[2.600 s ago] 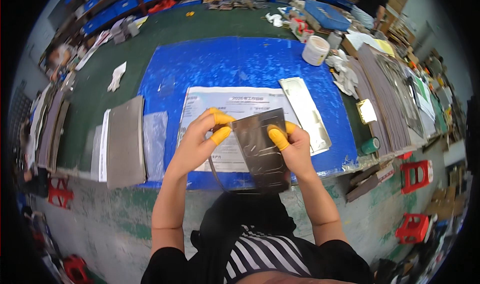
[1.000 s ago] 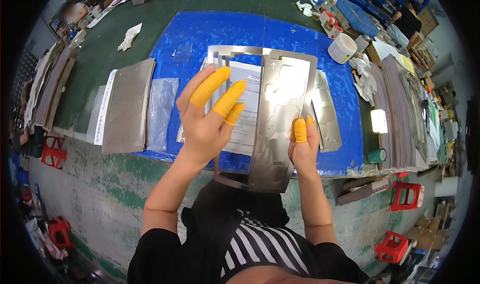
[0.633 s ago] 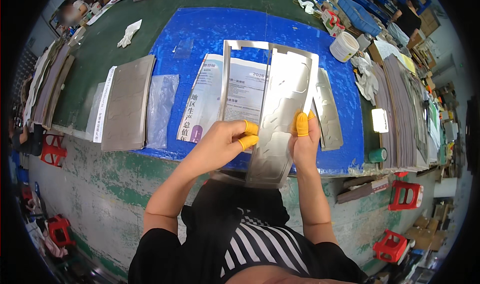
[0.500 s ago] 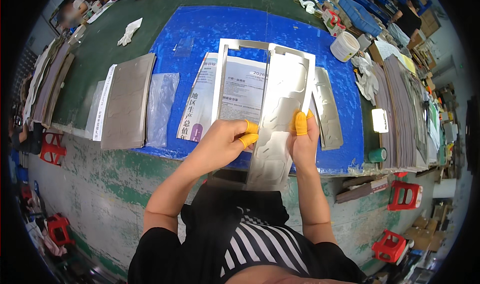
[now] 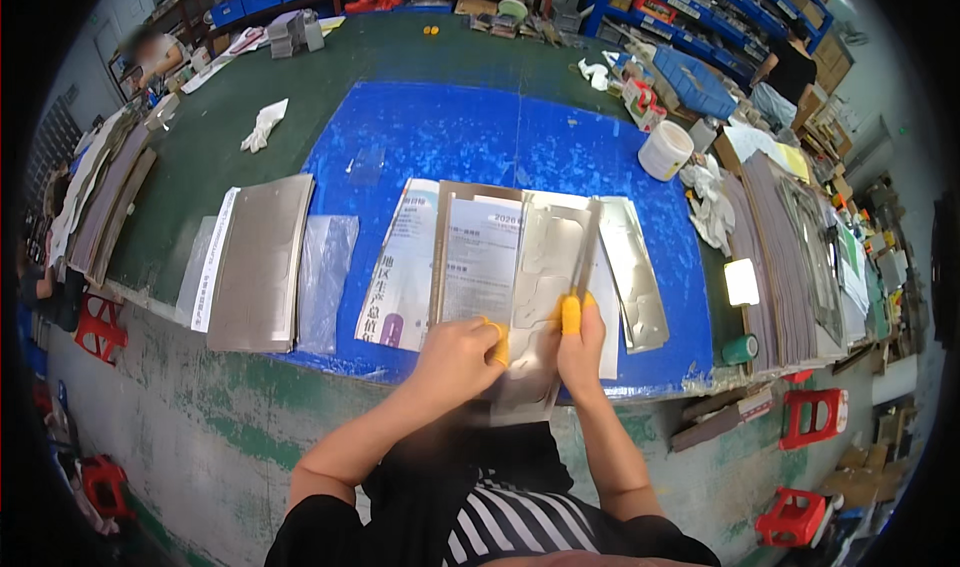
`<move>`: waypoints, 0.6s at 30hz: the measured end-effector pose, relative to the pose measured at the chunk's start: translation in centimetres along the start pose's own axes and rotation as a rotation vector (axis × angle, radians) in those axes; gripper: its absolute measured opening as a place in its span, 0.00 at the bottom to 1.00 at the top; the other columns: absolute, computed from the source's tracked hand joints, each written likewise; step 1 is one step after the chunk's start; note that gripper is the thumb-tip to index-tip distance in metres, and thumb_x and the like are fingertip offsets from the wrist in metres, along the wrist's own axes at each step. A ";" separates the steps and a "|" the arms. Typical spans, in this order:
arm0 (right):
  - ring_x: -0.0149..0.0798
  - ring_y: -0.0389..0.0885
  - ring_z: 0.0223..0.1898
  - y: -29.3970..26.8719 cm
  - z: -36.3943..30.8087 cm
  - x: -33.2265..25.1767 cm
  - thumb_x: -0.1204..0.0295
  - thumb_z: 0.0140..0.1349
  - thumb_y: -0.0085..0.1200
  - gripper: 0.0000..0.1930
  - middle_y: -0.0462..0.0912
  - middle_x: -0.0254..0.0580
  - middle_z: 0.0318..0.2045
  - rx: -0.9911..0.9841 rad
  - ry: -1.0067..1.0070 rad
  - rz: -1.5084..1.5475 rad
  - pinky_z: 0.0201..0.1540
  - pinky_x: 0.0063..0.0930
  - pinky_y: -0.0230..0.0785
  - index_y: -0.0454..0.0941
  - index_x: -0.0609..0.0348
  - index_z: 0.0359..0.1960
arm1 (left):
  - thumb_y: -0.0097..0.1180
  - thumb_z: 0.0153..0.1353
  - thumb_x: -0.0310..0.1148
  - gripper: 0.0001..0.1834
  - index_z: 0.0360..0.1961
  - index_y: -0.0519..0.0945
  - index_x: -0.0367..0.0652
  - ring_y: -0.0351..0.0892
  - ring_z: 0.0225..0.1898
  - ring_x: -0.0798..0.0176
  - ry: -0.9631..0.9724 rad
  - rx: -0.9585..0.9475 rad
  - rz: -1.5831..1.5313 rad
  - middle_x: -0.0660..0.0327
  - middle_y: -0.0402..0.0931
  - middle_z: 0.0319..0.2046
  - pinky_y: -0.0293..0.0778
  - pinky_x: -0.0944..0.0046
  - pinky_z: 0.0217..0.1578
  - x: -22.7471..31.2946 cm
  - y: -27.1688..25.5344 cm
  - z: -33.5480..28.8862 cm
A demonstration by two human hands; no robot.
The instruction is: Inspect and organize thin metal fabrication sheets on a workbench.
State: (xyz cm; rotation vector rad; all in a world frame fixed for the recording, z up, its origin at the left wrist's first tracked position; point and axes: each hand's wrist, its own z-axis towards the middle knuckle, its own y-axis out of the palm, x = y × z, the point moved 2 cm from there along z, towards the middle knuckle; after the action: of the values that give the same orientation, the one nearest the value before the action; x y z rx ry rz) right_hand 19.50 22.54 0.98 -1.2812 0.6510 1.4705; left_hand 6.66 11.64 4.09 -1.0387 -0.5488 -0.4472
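I hold up a thin metal frame with an open window on its left side, through which a printed newspaper shows. On its right side lies a shiny stamped metal sheet with raised outlines. My left hand, yellow finger cots on its fingertips, is closed at the sheet's left edge near the lower end. My right hand, also in yellow cots, grips the right edge, thumb on top. The newspaper lies beneath on the blue mat. Beside my right hand rests a stack of similar stamped sheets.
A stack of grey plates and a clear plastic bag lie to the left. Tall piles of sheets stand at both sides. A white tub, a green tape roll and white gloves are on the table. Red stools stand below.
My view has tipped upward, showing more of the table's far side. The frame and sheet have tilted and look narrower; both hands keep their hold.
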 end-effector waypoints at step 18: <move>0.21 0.64 0.23 -0.5 -1.3 1.4 0.71 0.64 0.39 0.08 0.69 0.28 0.22 -0.096 0.271 0.262 0.25 0.15 0.58 0.70 0.62 0.35 | 0.56 0.46 0.24 0.05 0.26 0.76 0.33 0.71 0.18 0.59 -0.295 -0.179 -0.544 0.55 0.71 0.19 0.66 0.66 0.20 -0.9 1.5 -0.9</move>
State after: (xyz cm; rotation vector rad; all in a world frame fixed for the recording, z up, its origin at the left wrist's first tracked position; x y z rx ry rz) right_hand 20.57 22.06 -0.56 -1.5317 0.9664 1.5666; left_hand 7.01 11.52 2.15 -1.1301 -1.0811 -0.8391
